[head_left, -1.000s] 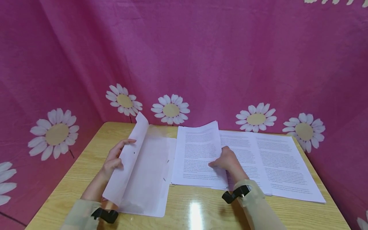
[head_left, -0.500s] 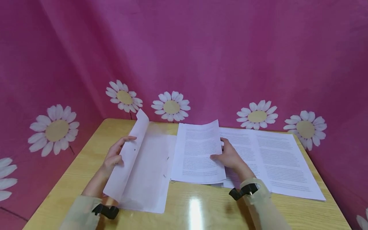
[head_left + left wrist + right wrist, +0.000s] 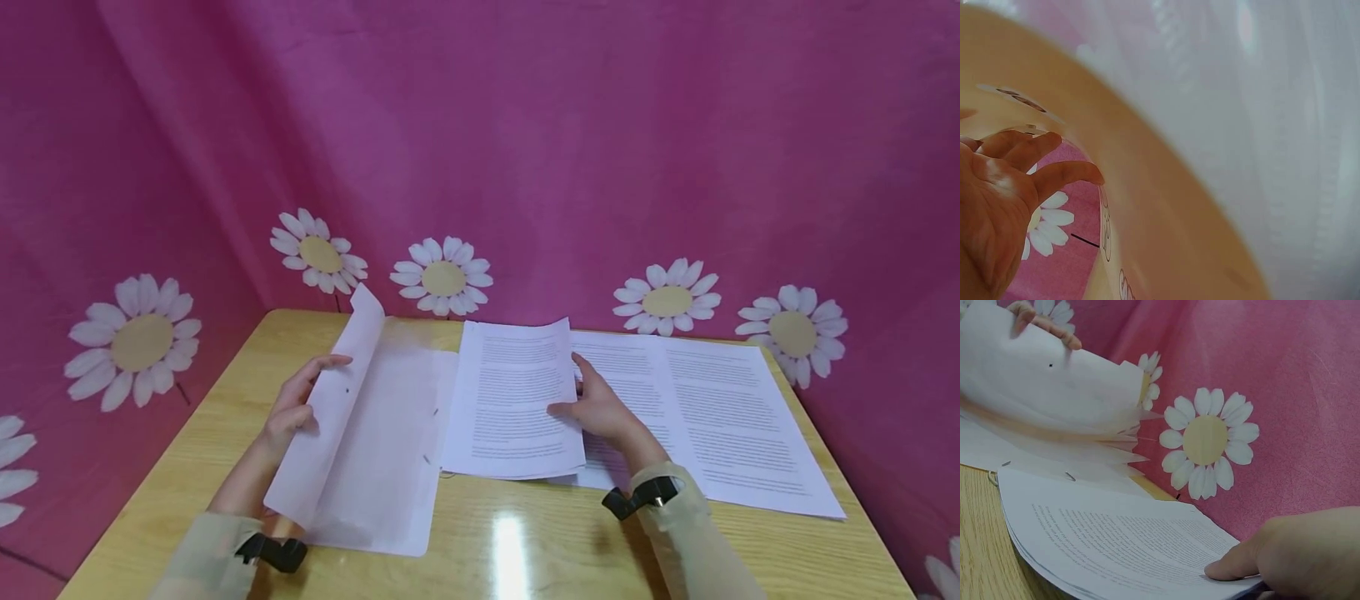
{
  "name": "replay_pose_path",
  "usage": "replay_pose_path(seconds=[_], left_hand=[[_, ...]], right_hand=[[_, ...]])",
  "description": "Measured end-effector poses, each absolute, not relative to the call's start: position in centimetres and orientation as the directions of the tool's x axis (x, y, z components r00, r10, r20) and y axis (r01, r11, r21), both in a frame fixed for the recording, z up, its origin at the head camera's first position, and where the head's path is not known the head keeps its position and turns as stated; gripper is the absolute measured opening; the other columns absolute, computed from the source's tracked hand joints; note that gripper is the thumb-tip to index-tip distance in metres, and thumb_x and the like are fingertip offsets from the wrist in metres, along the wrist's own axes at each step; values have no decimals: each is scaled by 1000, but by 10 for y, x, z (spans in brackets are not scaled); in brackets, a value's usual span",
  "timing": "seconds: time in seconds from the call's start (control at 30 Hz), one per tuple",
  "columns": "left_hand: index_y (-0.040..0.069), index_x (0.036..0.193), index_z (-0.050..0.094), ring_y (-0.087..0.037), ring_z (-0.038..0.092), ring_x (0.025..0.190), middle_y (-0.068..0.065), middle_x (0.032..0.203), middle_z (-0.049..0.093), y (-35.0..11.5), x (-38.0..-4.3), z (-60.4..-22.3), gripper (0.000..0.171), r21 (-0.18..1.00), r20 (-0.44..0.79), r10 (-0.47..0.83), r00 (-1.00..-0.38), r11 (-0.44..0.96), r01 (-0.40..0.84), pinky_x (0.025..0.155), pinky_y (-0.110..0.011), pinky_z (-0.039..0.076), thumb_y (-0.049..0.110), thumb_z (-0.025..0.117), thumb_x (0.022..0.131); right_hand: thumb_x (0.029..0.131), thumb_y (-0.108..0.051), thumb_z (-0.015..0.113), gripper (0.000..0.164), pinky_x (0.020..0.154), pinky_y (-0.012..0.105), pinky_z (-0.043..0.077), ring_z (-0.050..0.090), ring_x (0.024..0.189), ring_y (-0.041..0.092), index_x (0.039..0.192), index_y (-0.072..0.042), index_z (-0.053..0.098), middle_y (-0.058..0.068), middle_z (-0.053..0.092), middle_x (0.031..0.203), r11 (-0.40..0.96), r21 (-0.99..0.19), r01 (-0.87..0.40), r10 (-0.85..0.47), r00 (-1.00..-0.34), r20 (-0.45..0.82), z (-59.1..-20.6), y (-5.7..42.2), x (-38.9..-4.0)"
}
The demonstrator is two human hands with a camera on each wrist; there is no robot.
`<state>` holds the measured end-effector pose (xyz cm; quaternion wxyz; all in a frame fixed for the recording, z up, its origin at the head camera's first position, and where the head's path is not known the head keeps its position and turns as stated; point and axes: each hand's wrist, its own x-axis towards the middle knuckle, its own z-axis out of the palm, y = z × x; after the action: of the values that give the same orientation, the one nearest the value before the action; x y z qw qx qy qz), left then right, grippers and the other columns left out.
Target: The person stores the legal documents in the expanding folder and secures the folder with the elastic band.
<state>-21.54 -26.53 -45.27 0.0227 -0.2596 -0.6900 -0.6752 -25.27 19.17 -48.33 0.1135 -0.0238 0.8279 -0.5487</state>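
Observation:
My left hand (image 3: 295, 402) holds up the turned-over left part of a white folder (image 3: 386, 450), fingers over its edge. In the left wrist view the outer cover (image 3: 1129, 150) is tan with small drawings, and translucent sheets (image 3: 1260, 125) hang beside it. Two small metal prongs (image 3: 1070, 477) show on the folder's right side. Just right of it lies a thick stack of printed sheets (image 3: 517, 400). My right hand (image 3: 600, 408) pinches this stack's raised right edge, thumb on top, fingers underneath and partly hidden. The stack bows in the right wrist view.
More printed sheets (image 3: 742, 425) lie overlapping on the right of the wooden table (image 3: 555, 542). Some of them run beneath the lifted stack. A pink curtain (image 3: 510, 150) with daisies stands close behind the table's far edge.
My right hand has shifted slightly up and right, its fingers going under the stack's right edge, which is lifted a little more. My left hand keeps its hold on the folder.

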Motion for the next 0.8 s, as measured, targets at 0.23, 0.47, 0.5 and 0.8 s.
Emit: replay_pose_path(seconds=[0.23,0.47,0.5,0.8], left_hand=[[13,139,57,-31,52,109,-17,131,50,-265,-213,-452,73,929,357,320,-878,-23,370,84,-37,53,1,49,67],[14,139,56,-32,52,108,-17,131,50,-264,-213,-451,73,930,350,317,-882,-6,367,84,-37,52,2,49,67],[14,139,57,-31,52,108,-16,131,50,-264,-213,-451,73,930,350,318,-881,-8,366,84,-37,52,2,48,67],[16,138,60,-26,53,104,-10,125,54,-264,-212,-449,75,918,384,322,-866,-30,395,80,-35,51,0,47,66]], right_hand=[[91,-4,77,104,95,44,52,65,114,31,169,-7,8,30,55,143,378,-920,104,-161,-971,-176,-482,190,-252],[90,0,76,105,87,40,56,68,108,31,169,-6,6,32,56,141,333,-939,87,-169,-974,-150,-487,192,-253],[89,1,75,106,85,39,57,68,106,31,169,-6,6,33,56,140,325,-942,84,-170,-975,-146,-487,192,-253],[87,9,73,106,92,42,55,63,119,40,167,2,5,36,53,143,321,-945,69,-164,-978,-127,-487,190,-250]])
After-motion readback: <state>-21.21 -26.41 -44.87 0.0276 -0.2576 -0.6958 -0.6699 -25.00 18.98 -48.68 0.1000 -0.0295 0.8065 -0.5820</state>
